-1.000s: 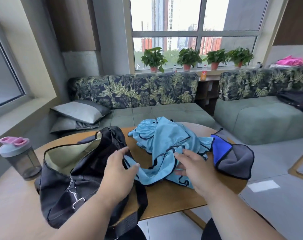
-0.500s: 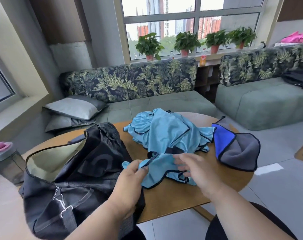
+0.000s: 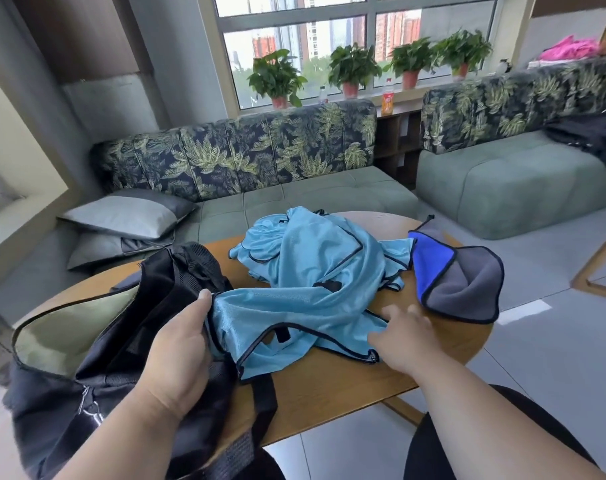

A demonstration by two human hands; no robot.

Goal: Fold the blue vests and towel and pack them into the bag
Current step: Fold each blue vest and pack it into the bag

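Light blue vests with black trim [image 3: 305,271] lie in a crumpled heap on the round wooden table [image 3: 329,389]. One vest [image 3: 294,323] is pulled out toward me across the table. My left hand [image 3: 180,355] grips its left edge, thumb on top, next to the bag. My right hand [image 3: 405,334] rests with spread fingers on the vest's right side. A black duffel bag [image 3: 97,344] with a pale green lining stands open at the left. A blue and grey towel [image 3: 457,275] lies crumpled at the table's right.
A leaf-patterned sofa [image 3: 246,157] with grey cushions [image 3: 124,216] runs behind the table, a second sofa [image 3: 516,181] at the right. Potted plants [image 3: 353,67] and bottles line the windowsill. Tiled floor lies to the right of the table.
My left hand has pulled one vest's edge out toward the bag, spreading it wider. My right hand has shifted right along the vest. The camera view has turned right, so the shaker bottle is out of sight.
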